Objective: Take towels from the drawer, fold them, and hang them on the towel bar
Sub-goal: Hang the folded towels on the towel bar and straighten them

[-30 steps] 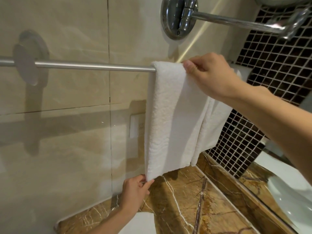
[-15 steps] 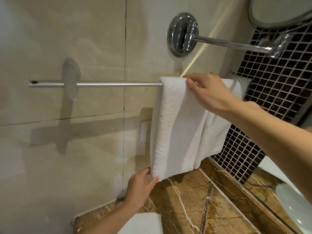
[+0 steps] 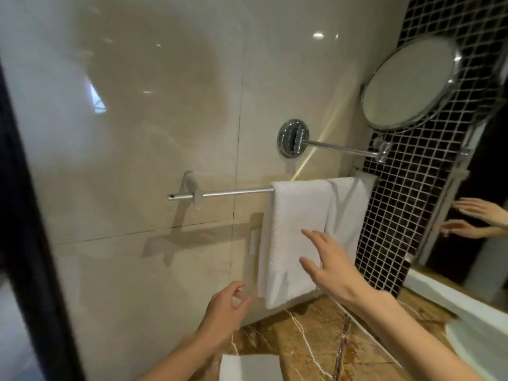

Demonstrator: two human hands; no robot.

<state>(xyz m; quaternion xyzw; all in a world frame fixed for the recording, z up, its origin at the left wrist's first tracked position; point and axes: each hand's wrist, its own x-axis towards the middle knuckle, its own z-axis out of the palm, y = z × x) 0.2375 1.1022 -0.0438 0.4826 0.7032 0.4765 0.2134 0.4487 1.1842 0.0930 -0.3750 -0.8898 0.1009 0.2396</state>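
Observation:
A folded white towel point(image 3: 291, 229) hangs over the chrome towel bar point(image 3: 233, 192) on the beige tiled wall. A second white towel point(image 3: 349, 213) hangs right beside it, partly behind. My right hand point(image 3: 330, 268) hovers in front of the lower part of the first towel, fingers spread, holding nothing. My left hand point(image 3: 225, 309) is below and left of the towel's bottom corner, fingers loosely apart, empty. Another white folded cloth point(image 3: 250, 367) lies on the brown marble counter point(image 3: 310, 339) at the bottom edge.
A round chrome mirror point(image 3: 409, 83) on a swing arm point(image 3: 338, 147) sticks out above the towels. Dark mosaic tiles point(image 3: 406, 202) and a wall mirror stand at right, a white basin point(image 3: 481, 339) at lower right. A dark door frame point(image 3: 24, 215) runs down the left.
Both hands let go of the towel and pulled back from it. The view moved back and up, showing the whole bar and the round mirror.

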